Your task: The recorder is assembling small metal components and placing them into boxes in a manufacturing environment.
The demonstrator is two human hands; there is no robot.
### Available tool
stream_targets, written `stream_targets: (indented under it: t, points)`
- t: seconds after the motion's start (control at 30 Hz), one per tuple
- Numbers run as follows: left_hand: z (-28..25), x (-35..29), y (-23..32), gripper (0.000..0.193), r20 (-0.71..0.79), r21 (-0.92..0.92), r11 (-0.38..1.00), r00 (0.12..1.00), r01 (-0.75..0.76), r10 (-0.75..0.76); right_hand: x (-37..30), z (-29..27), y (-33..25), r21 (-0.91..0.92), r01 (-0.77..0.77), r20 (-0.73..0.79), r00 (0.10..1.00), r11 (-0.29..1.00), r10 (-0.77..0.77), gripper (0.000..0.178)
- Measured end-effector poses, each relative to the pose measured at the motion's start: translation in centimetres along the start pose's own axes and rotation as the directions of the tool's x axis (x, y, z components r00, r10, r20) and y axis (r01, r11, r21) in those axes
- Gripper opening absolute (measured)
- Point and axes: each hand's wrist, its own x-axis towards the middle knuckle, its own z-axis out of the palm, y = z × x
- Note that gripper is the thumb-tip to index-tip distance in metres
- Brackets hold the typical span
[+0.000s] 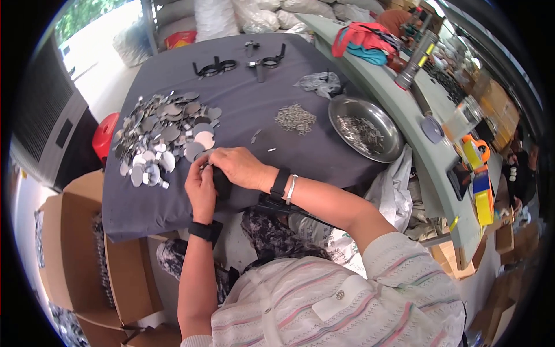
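Note:
My left hand [200, 188] and my right hand [236, 166] meet at the near edge of the dark cloth-covered table. Both are closed, with fingertips together around a dark piece [221, 183], mostly hidden by the hands; its kind does not show. Just beyond them spreads a heap of flat round metal discs [169, 133] mixed with small silvery pieces. To the right of the hands lie a loose white pin [272, 150] and a pile of small metal pins [295, 119]. A steel bowl [388, 109] holds more small metal pieces.
Black ring-shaped parts with upright arms [215, 68] stand at the table's far side, near a crumpled clear bag [321, 84]. On the right, a green bench [416, 139] carries tape rolls [484, 208] and cloth. An open cardboard box [81, 248] sits at lower left, beside a red stool [104, 137].

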Motion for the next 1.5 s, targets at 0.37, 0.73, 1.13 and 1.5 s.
stream_targets:
  t: [0.37, 0.73, 1.13, 1.5]
  points:
    - [0.3, 0.1, -0.7, 0.016, -0.082, 0.047, 0.997, 0.994, -0.062, 0.066, -0.3, -3.9, 3.5, 0.284, -0.439, 0.010, 0.890, 0.852, 0.456, 0.010]
    - [0.1, -0.2, -0.4, 0.018, -0.061, 0.042, 0.999, 0.998, -0.031, 0.034, 1.0, -7.3, 6.9, -0.022, -0.439, 0.015, 0.898, 0.898, 0.440, 0.012]
    - [-0.1, -0.3, -0.3, 0.017, -0.063, 0.037, 0.999, 0.997, -0.036, 0.038, -2.7, -12.6, 6.7, -0.520, -0.526, 0.004, 0.787, 0.674, 0.617, 0.023]
    - [0.0, -0.4, -0.2, 0.016, -0.078, 0.029, 0.999, 0.996, -0.030, 0.032, -1.4, -12.7, 9.8, -0.555, -0.505, 0.100, 0.748, 0.660, 0.656, 0.027]
